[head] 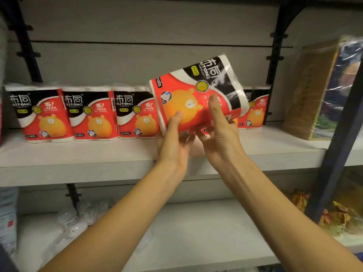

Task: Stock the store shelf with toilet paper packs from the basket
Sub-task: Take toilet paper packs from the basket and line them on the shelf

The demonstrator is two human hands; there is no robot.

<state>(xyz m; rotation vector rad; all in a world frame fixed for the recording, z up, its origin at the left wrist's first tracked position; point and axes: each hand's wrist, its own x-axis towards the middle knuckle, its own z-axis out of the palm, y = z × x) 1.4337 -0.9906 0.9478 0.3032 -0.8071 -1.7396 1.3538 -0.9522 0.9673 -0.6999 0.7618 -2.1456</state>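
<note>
Count: 5 toilet paper packs in view. 3 stand upright in a row on the shelf (98, 160) at 9 o'clock from your hands: first pack (42, 114), second pack (90, 113), third pack (135, 113), each just beside the next. A fourth shelf pack (255, 108) stands at 3 o'clock, mostly hidden behind the one you carry. The held pack (196, 93) is tilted, its black top end pointing toward 1 o'clock, and it sits above the shelf between the third and fourth packs.

Hands: your left hand (173, 142) grips the held pack from below, thumb laid on the red front, fingers curled under. Your right hand (220, 134) grips the lower right edge, thumb pressed on the front. The fingers of both hands are hidden under the pack.

Other stock: 1 brown wrapped bundle (312, 91) at 3 o'clock on the same shelf, its label blurred and partly cut by the frame edge. On the lower shelf (196, 232), clear plastic packaging (78, 218) at 7 o'clock, count unclear; orange-yellow bags (337, 216) at 4 o'clock, blurred, partly behind the dark upright (337, 146).

No basket in view.
</note>
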